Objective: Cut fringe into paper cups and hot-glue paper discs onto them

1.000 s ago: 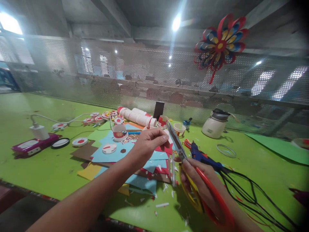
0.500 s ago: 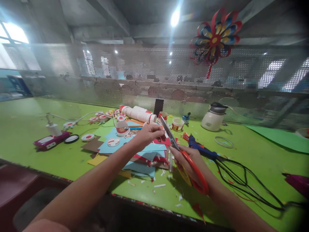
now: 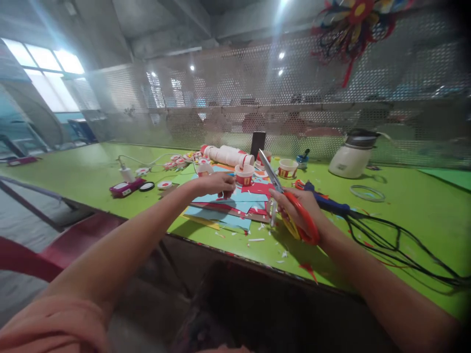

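Note:
My right hand [image 3: 299,208] is closed around the orange-red handles of a pair of scissors [image 3: 270,170]. The narrowly parted metal blades point up and away, past the red paper. My left hand [image 3: 217,185] hovers above a stack of light blue and red paper [image 3: 239,208], its fingers bent downward and slightly apart, with nothing visible in them. Just beyond its fingertips stands a red-and-white paper cup [image 3: 244,175]. Another such cup [image 3: 287,169] is farther right, behind the scissors.
A row of nested paper cups [image 3: 228,156] lies behind the stack. At right are a blue glue gun [image 3: 327,202] with black cable, a tape ring [image 3: 367,192] and a white kettle-like container [image 3: 351,157]. A purple power strip [image 3: 127,187] sits left. Paper scraps litter the front edge.
My left hand has moved away from the scissor tips to the left, and its fingers now hang down. The camera has tilted down and turned left. The scissors stay in my right hand.

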`<state>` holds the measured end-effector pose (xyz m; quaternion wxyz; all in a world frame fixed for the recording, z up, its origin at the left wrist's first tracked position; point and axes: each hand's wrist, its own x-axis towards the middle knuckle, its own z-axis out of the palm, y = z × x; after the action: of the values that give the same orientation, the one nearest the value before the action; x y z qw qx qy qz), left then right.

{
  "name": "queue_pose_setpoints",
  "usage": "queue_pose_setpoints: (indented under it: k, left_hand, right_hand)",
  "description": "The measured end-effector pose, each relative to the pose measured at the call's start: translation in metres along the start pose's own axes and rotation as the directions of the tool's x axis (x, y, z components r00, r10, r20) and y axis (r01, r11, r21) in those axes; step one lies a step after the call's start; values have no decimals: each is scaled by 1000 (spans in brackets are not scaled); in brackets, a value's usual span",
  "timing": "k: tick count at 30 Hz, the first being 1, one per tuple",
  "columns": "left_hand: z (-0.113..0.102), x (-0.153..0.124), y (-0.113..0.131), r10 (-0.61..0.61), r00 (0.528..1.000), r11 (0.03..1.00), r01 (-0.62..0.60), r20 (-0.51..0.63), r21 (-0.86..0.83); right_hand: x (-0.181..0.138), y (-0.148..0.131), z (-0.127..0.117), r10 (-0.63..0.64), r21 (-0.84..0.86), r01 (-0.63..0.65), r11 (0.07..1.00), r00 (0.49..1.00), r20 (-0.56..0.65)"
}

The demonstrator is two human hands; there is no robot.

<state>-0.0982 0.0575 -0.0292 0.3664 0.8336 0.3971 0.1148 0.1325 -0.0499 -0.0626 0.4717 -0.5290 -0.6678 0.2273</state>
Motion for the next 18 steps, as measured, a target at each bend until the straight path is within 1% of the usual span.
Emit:
queue_pose_setpoints:
  k: [5, 9, 12, 15, 18]
  left_hand:
    - [-7, -7, -16, -73, 996, 993, 77, -48, 93]
    - [-18, -11, -23, -120, 992, 982, 122, -23, 141]
    - [-22, -9, -28, -146, 989, 978, 144, 6, 151]
    - [-25, -3, -29, -137, 991, 981, 135, 2, 138]
    - [-32, -2, -26, -94, 993, 989, 102, -76, 109]
  right_hand:
    - [-2, -4, 2, -16, -22, 15, 1000, 1000, -22]
    - [-1, -2, 3, -6, -47, 5, 999, 1000, -16]
    - [0, -1, 2, -4, -73, 4, 997, 1000, 1]
    - [-1, -4, 1, -6, -102, 9, 995, 1000, 24]
    - [-3, -7, 0, -16, -126, 19, 992, 1000, 25]
